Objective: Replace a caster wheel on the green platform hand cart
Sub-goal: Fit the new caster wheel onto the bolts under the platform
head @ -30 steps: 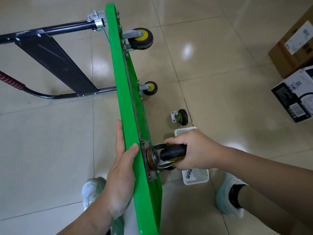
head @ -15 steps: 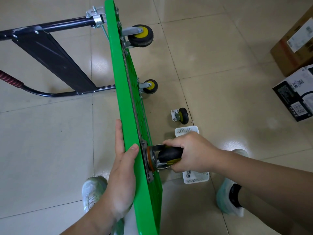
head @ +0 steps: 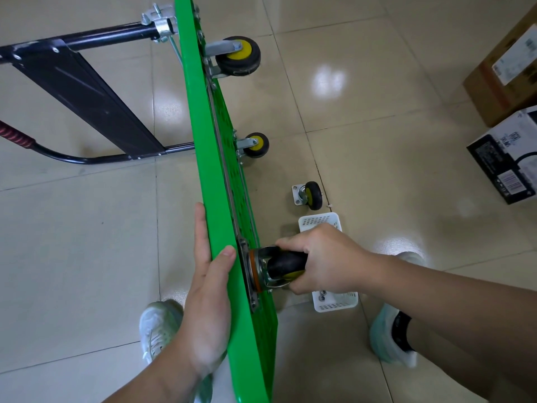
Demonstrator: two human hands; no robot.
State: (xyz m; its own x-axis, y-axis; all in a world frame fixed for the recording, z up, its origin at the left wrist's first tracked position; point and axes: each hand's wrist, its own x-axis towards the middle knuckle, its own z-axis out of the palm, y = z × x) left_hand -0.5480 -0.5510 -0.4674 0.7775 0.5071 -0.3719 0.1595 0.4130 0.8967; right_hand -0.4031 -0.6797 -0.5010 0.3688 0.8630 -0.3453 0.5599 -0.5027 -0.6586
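On the glossy tiled floor (head: 377, 141), the green cart (head: 203, 158) stands on edge at frame centre, left hand (head: 207, 289) clasping its stiff deck while right hand (head: 322, 257) grips the rubbery caster wheel (head: 286, 261), best held by its tyre.

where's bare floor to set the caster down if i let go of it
Widest bare tiles: right of the loose caster, before the boxes. Also left of the green deck, below the black handle. Crowded around the white basket and your shoes.
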